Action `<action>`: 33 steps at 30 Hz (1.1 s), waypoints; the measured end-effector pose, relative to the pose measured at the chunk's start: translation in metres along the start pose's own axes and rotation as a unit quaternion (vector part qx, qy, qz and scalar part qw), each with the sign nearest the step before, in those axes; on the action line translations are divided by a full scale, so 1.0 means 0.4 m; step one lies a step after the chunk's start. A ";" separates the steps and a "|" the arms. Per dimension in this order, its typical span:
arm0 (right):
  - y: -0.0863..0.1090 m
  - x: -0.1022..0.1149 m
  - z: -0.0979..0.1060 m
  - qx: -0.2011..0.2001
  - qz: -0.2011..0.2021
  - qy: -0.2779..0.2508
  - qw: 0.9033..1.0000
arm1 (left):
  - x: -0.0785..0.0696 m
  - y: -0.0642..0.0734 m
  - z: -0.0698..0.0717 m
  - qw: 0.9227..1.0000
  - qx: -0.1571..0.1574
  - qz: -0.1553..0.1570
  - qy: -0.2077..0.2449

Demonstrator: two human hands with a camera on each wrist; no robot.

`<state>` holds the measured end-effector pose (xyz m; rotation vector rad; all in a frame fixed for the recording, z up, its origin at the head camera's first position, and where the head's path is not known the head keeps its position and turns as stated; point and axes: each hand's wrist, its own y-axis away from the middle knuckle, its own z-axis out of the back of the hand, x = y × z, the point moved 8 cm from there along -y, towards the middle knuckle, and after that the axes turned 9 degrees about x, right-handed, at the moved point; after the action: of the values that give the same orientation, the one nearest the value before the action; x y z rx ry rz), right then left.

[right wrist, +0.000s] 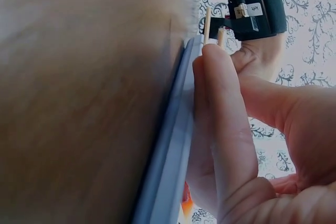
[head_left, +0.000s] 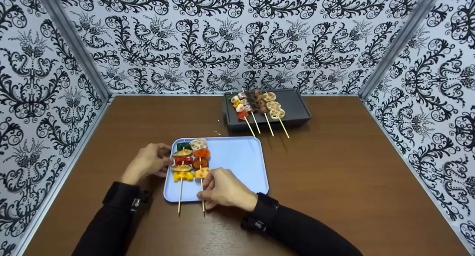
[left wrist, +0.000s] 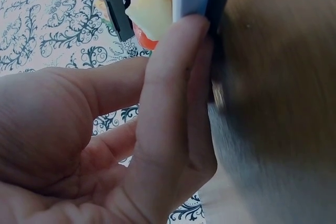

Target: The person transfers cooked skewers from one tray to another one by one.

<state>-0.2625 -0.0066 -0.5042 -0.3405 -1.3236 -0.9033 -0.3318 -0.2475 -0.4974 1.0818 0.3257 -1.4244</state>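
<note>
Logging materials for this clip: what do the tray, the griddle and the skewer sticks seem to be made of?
The blue tray looks like satin plastic: even colour, rounded moulded rim. The griddle is perhaps matte coated metal, though its dull, dark surface could be plastic. The skewer sticks are probably bare bamboo or wood: thin, pale tan shafts.

Head view: above the tabletop, facing forward-down toward 12 o'clock. Wrist views: close to the fingers, rolled sideways, sharing the tray rim.

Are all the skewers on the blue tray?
No: four skewers lie on the dark griddle behind the blue tray.
</note>
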 end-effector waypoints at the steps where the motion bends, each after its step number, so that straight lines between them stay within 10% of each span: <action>1: 0.001 0.000 0.001 0.004 -0.001 0.001 1.000 | 0.000 0.000 0.000 1.000 0.001 0.000 0.000; 17: 0.014 0.033 0.033 0.005 0.028 0.097 0.995 | 0.002 -0.002 -0.003 1.000 -0.001 -0.008 0.013; 33: 0.054 0.085 0.137 -0.089 0.154 0.219 0.959 | 0.001 0.004 -0.003 1.000 -0.001 -0.001 0.012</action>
<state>-0.2850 0.0319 -0.4529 -0.4430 -0.7580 -0.7772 -0.3299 -0.2469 -0.4976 1.0979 0.3451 -1.4128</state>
